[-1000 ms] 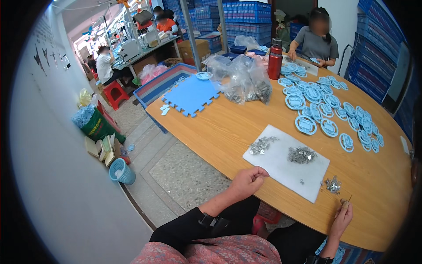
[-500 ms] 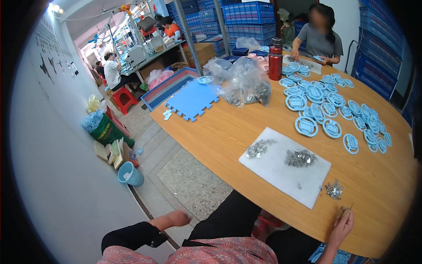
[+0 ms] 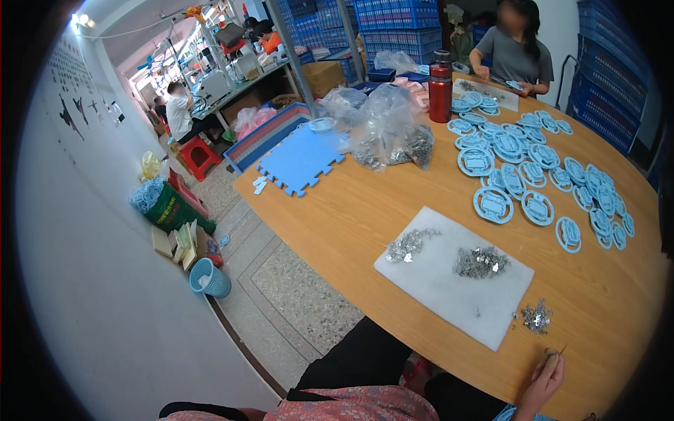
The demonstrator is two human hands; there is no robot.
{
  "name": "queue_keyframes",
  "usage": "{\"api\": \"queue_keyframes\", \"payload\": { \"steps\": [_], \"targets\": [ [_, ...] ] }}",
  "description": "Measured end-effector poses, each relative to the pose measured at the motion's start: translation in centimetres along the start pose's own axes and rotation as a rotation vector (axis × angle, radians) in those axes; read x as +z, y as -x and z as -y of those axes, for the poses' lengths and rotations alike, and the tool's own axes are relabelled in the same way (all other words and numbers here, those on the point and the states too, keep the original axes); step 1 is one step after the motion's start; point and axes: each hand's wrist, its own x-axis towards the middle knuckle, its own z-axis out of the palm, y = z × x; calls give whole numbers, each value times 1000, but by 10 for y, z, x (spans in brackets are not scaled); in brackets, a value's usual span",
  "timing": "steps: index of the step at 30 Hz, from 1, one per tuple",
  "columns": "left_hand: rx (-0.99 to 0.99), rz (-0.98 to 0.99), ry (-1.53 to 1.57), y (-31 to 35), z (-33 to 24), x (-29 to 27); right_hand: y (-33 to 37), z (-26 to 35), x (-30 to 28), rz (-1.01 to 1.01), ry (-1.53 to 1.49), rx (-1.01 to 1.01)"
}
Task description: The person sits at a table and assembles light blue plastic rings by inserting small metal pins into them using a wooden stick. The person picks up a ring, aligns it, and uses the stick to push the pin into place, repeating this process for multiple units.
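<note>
My right hand (image 3: 544, 382) rests at the near right edge of the table, its fingers pinched on a thin pointed tool (image 3: 562, 350). Just beyond the fingertips lies a small heap of silvery metal pieces (image 3: 538, 319) on the wood. Left of it is a white board (image 3: 435, 302). It carries a denser pile of shiny metal pieces (image 3: 483, 263) and a looser scattered pile (image 3: 411, 245). Of my left arm, only the black sleeve (image 3: 200, 408) and a little skin show at the lower edge; the left hand is out of view.
Many light blue round plastic parts (image 3: 493, 204) spread over the table's far right. A red flask (image 3: 440, 91), clear bags of metal pieces (image 3: 393, 140) and a blue foam mat (image 3: 298, 158) stand farther back. A co-worker (image 3: 519, 52) sits across the table.
My left hand, seen over the floor before, has dropped out of the lower edge. My right hand keeps its pinch nearly in place. The view has shifted slightly.
</note>
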Motion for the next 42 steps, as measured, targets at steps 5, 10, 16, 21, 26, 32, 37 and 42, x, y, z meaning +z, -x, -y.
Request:
{"api": "queue_keyframes", "payload": {
  "steps": [5,10,16,21,26,32,37,42],
  "targets": [
    [63,-44,5,-1,-24,-9,3,16,4,10,27,7],
    [84,-47,12,-2,-21,-7,7,30,8,32,69,21],
    [86,-38,19,-1,-11,-2,7,25,5,30,71,16],
    [85,-37,25,-3,-7,-2,6,29,8,34,63,31],
    [92,-30,27,-5,-6,-3,7,31,9,22,62,40],
    [92,-29,38,-4,-4,-1,7,30,8,37,76,31],
    [90,-30,35,-3,-3,-2,7,31,9,28,63,31],
    [91,-31,38,-2,-1,0,6,31,9,39,89,0]
  ]
}}
